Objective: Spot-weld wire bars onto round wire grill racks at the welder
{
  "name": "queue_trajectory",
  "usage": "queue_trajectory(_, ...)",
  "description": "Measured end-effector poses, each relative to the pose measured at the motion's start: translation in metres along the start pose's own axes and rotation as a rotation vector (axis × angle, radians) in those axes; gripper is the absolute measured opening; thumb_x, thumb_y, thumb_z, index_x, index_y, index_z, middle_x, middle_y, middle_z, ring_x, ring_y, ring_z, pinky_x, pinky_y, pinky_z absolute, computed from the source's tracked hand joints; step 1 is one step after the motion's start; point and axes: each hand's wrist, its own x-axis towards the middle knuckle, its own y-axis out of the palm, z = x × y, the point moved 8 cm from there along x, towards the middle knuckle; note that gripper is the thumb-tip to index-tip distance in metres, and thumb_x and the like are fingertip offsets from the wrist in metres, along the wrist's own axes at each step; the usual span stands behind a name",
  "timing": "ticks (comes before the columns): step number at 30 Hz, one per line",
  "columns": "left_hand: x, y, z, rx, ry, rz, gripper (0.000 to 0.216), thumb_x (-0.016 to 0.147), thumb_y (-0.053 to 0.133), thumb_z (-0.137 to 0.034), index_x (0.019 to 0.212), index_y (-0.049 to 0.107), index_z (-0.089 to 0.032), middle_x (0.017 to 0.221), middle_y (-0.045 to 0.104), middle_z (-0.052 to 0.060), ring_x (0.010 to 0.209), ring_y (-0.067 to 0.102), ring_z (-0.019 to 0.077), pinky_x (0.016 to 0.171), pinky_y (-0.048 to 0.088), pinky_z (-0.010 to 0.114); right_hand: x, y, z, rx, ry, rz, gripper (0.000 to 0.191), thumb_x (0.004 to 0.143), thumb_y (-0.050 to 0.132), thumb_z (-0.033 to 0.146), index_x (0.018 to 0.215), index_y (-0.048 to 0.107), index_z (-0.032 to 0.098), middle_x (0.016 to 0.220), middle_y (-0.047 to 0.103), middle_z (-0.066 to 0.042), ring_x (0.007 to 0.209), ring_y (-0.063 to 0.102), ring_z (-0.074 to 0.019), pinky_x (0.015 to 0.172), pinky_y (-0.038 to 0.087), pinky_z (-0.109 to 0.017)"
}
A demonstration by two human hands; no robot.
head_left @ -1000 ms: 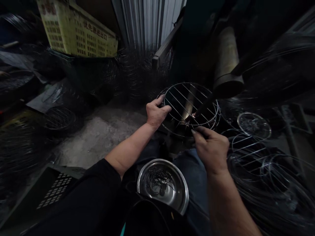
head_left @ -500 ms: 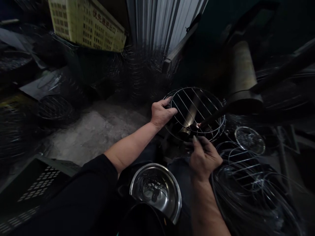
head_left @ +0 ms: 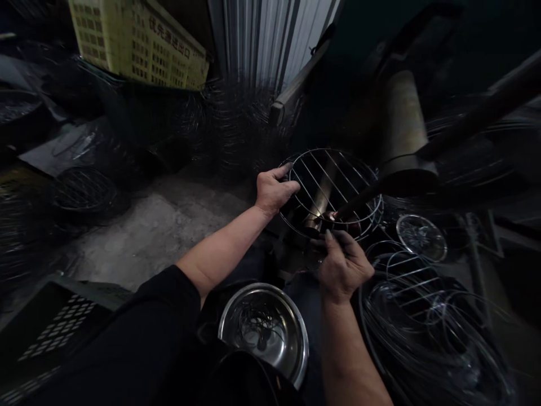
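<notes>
My left hand [head_left: 274,190] pinches the left rim of a round wire rack [head_left: 346,223], a double ring with parallel bars across it. The rack is held out in front, tilted slightly. My right hand [head_left: 344,265] is closed at the rack's near edge, thumb against fingers; whatever it pinches is too small and dark to make out. A dark metal arm [head_left: 363,197] reaches in from the right, its copper-coloured tip at the near rim. Beneath the rack a brass-coloured rod [head_left: 323,194] shows through the bars. A steel bowl [head_left: 302,332] holding small wire pieces sits near my lap.
A thick metal cylinder [head_left: 406,113] stands close on the right. Wire racks and rings [head_left: 422,316] are heaped at the lower right. A green crate [head_left: 59,327] is at the lower left, a yellow crate [head_left: 139,45] at the upper left. Concrete floor [head_left: 139,237] shows on the left.
The whole view has shifted slightly, so things appear a little further left. Both hands keep nearly the same place on the rack and beside the metal arm.
</notes>
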Motion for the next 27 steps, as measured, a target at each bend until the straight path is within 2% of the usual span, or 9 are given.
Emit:
queue_trajectory(5,0.004,0.003,0.004,-0.037,-0.041,0.005,0.056,0.054,0.067,-0.007,0.109,0.076,-0.014,0.073,0.070,-0.003,0.066,0.059,0.0124,0.072,0.051,0.026,0.005,0.005,0.000,0.054,0.030,0.014,0.021,0.069,0.079,0.030,0.081,0.072,0.014,0.066,0.068,0.000,0.052,0.067,-0.0165,0.050,0.054,-0.024)
queue_trajectory(13,0.011,0.005,0.013,-0.073,-0.071,0.006,0.053,0.051,0.067,-0.006,0.103,0.078,-0.013,0.089,0.075,0.002,0.083,0.067,0.0194,0.081,0.053,0.029,0.009,0.009,-0.001,0.079,0.073,0.026,0.021,0.068,0.078,0.030,0.079,0.072,0.014,0.068,0.069,0.000,0.052,0.067,-0.0154,0.051,0.055,-0.023)
queue_trajectory(19,0.010,0.006,0.013,-0.052,-0.063,0.018,0.051,0.052,0.067,-0.007,0.102,0.078,-0.013,0.095,0.076,0.004,0.090,0.068,0.0217,0.088,0.053,0.032,0.000,0.000,-0.003,-0.089,0.069,0.036,0.029,0.070,0.077,0.037,0.086,0.072,0.014,0.071,0.069,-0.001,0.055,0.068,-0.0170,0.048,0.054,-0.023)
queue_trajectory(27,0.009,0.006,0.014,-0.046,-0.086,0.003,0.053,0.052,0.067,-0.006,0.104,0.077,-0.011,0.077,0.072,0.001,0.072,0.063,0.0160,0.078,0.053,0.031,0.003,-0.002,-0.007,-0.122,-0.027,-0.003,0.032,0.070,0.073,0.043,0.083,0.070,0.014,0.078,0.069,-0.002,0.065,0.068,-0.0179,0.062,0.061,-0.033)
